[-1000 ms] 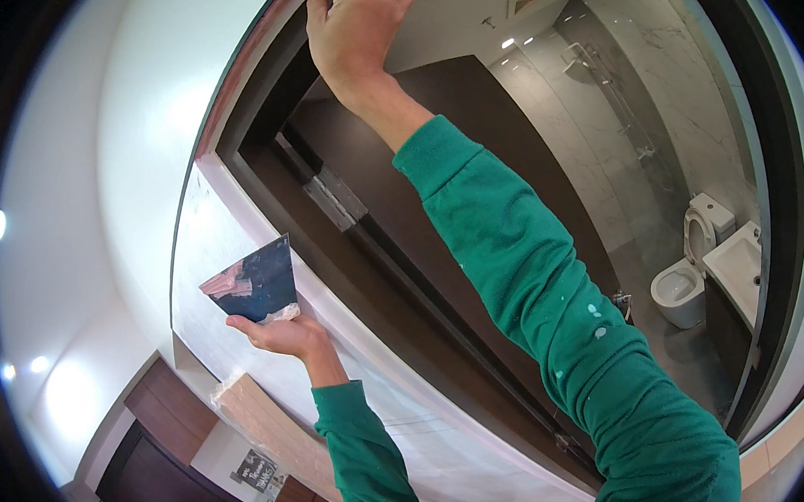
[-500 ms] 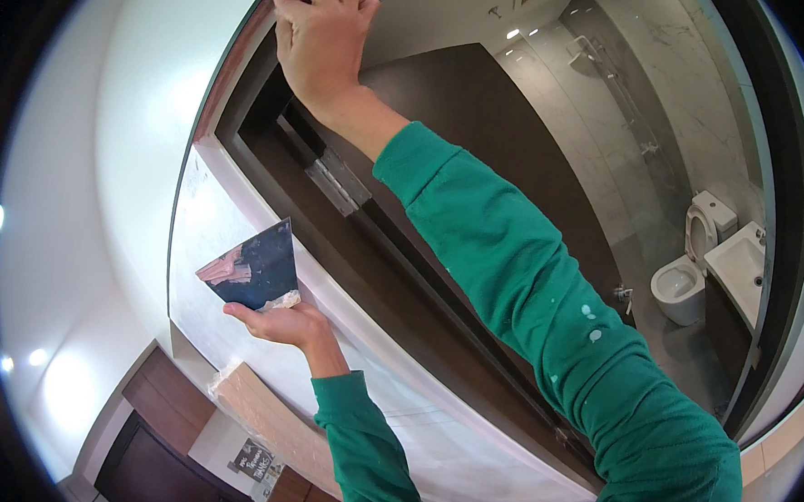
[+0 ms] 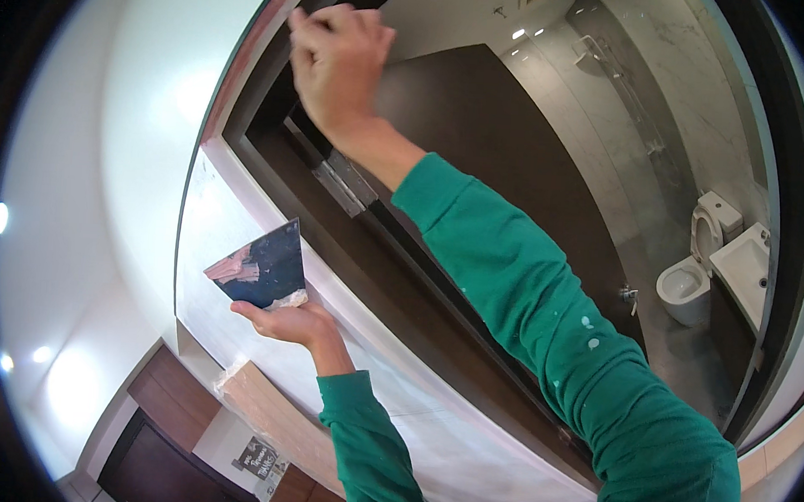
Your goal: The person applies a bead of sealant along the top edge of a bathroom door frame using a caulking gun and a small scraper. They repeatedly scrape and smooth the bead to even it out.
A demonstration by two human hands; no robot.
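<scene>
My left hand point(image 3: 291, 325) is turned palm up, closed round the base of a wide putty knife point(image 3: 281, 261). Its dark, flared blade points upward, with pink putty point(image 3: 236, 267) smeared over the left part and a pale crusted lump near my palm. Higher up, my right hand point(image 3: 339, 70) is raised at the upper part of the dark door frame point(image 3: 274, 176), slightly blurred. Its fingers are curled in; whatever they may hold is hidden. Just left of these fingers, a pinkish-brown strip point(image 3: 238, 83) runs along the wall edge beside the frame.
A dark door point(image 3: 497, 165) with a lever handle point(image 3: 630, 295) stands inside the opening. Beyond it are a toilet point(image 3: 685, 284), a washbasin point(image 3: 739, 264) and a shower. Below my left hand, a plastic-wrapped tan panel point(image 3: 276, 408) leans by the white wall point(image 3: 212, 232).
My right hand has dropped a little and moved right, away from the strip at the wall edge. The left hand keeps the putty knife in nearly the same place. The view has shifted slightly.
</scene>
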